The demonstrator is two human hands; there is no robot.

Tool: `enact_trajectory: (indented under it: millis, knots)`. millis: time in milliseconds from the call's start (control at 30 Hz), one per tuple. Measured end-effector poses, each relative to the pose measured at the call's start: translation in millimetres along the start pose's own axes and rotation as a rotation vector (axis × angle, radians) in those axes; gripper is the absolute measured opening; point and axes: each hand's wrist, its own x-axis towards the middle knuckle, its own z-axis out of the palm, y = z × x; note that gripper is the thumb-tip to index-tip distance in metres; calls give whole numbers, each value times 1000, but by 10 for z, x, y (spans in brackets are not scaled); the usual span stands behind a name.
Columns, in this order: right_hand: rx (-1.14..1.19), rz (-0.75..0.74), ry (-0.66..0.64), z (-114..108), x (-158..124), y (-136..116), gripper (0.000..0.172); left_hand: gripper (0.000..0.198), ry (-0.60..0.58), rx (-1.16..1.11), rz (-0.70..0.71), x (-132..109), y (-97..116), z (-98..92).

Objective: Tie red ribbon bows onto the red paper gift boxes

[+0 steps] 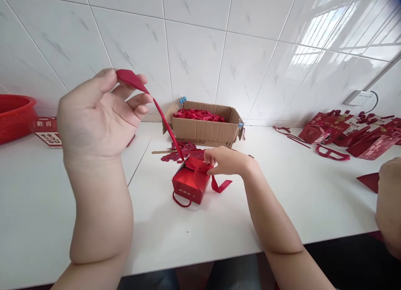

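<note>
Red box [188,184], one: on the tabletop [163,235], directly under the right fingers [211,156], below and rightward of the left fingers [140,101]. Red ribbon [166,123], one: upper end pinched between left thumb and fingers, running straight down to the box; a loose tail shows just beside the right fingers. Left hand: raised, palm facing the wearer, outer fingers loosely curled. Right hand: low, fingers bent against the box top; whether gripping or pressing, cannot tell. Tabletop: white. Beyond the fingers: cardboard carton [203,132], tiled wall [197,60].
</note>
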Motion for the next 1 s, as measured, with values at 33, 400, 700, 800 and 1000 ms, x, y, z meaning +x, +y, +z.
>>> enact_trajectory:
  millis: [33,400,700,800,1000]
  knots:
    - [17,-21,24,6,12,14,17,22,-3,15,19,-26,29,3]
    - [109,43,-99,32,158,177,48,23,-36,122,82,-127,116,15]
    - [459,-38,134,-311,-319,232,19,23,-8,23,119,-103,54,41]
    - [668,-173,136,-323,-346,230,26,25,1,3,133,-93,42,59]
    - [913,-209,422,-290,-261,226,25,25,33,-47,145,-61,43,46]
